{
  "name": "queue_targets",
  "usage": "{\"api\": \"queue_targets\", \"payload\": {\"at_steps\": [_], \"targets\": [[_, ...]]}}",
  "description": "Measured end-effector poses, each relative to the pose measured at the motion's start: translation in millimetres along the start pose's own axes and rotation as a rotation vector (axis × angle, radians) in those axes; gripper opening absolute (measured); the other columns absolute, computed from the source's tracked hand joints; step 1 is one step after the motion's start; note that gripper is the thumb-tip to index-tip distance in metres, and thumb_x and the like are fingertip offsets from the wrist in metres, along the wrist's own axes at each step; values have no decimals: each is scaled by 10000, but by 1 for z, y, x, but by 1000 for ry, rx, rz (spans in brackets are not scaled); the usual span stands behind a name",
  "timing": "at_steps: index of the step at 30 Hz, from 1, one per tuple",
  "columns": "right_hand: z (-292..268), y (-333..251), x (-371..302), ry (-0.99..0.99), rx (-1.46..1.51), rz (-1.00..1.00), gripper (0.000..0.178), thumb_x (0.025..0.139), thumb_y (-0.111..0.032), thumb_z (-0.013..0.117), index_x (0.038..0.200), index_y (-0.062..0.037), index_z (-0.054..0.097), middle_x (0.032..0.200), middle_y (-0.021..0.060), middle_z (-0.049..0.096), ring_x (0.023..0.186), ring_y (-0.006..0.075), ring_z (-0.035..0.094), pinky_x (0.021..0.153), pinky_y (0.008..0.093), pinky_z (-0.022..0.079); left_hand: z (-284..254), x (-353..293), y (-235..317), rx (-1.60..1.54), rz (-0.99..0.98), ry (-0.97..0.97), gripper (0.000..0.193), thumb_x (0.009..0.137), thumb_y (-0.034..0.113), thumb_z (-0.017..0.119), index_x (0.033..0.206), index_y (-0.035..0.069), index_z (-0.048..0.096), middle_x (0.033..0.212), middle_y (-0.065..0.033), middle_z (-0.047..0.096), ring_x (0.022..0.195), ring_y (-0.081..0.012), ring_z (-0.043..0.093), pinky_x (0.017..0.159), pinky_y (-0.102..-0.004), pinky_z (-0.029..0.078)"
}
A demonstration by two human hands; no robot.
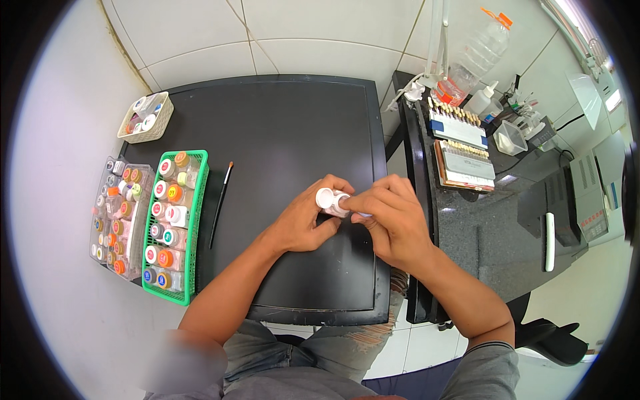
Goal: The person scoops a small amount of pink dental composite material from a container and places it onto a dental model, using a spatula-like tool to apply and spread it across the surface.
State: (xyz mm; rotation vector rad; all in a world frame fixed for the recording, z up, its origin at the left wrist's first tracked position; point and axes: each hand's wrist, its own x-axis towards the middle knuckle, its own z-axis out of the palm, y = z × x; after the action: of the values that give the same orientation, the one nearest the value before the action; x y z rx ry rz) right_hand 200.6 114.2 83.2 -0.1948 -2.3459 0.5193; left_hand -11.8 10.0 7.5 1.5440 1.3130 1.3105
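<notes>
My left hand point(303, 223) is closed around a small clear bottle point(335, 209) above the black table. Its round white cap point(325, 197) tilts up toward the left, and the bottle's mouth faces me. Close against that mouth, my right hand point(393, 223) has its fingers bent together, the index fingertip at the rim. A bit of pale bluish material shows under the right fingers; what it is cannot be made out. To the left of both hands, a thin black brush point(221, 203) with an orange-brown tip lies on the table.
At the left stand a green basket point(197, 230) and a clear tray point(144, 230), both full of small capped jars. A cream basket point(165, 120) sits behind them. Right of the black table point(300, 127), a side counter point(460, 247) carries shade guides point(460, 127), bottles and a white stick point(550, 241).
</notes>
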Motion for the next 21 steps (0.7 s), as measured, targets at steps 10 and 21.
{"api": "queue_targets", "payload": {"at_steps": [10,21], "targets": [[-3,-2,1,18,62,31,116,981,-69,836,1092,-102,823,978,27,778,949,291,652,907,434,457,7,1,-12,32,-47,73,711,921,100,951,1361,100,393,1193,-113,754,1055,-261,784,865,-396,633],[-2,6,-1,-4,55,2,153,977,-48,829,1127,-73,805,978,49,726,957,310,636,884,429,457,4,2,-1,98,23,112,563,894,40,849,1391,42,582,1267,-136,702,1179,-277,714,1017,-422,567]]}}
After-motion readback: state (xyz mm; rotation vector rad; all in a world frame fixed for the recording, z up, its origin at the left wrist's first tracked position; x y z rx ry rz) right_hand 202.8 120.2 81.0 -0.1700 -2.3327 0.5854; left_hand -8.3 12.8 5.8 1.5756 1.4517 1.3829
